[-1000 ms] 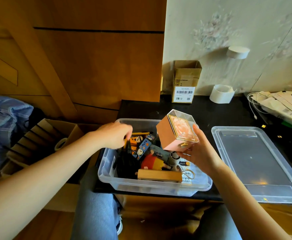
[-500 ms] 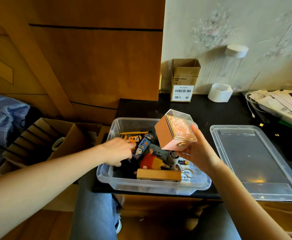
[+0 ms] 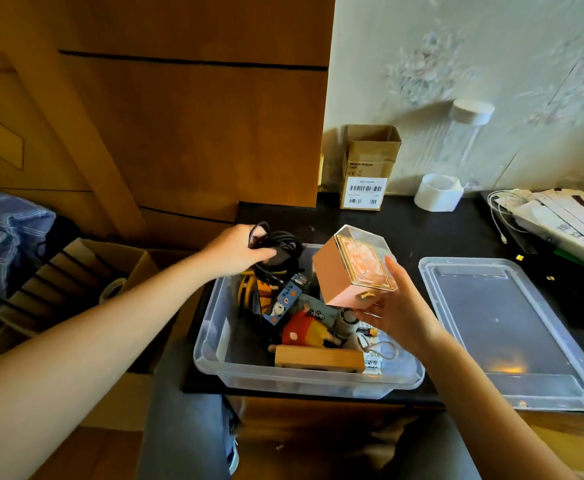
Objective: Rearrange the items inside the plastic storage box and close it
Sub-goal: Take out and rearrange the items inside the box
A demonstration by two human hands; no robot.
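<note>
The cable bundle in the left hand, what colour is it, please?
Black; the head view shows the cable bundle.

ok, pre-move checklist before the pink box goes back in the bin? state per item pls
1. Right hand has the pink box held: ok, fingers curl around its lower right side.
2. Left hand grips the black cable bundle, lifted above the bin's far left corner: ok.
3. Free floor space in the plastic storage box: ok, near left part is bare.
4. Cable fully out of the bin: not ok, a strand hangs down among the items.
5. Lid within reach, lying flat to the right of the bin: ok.
6. Pink box fits under the lid: cannot tell.
</note>
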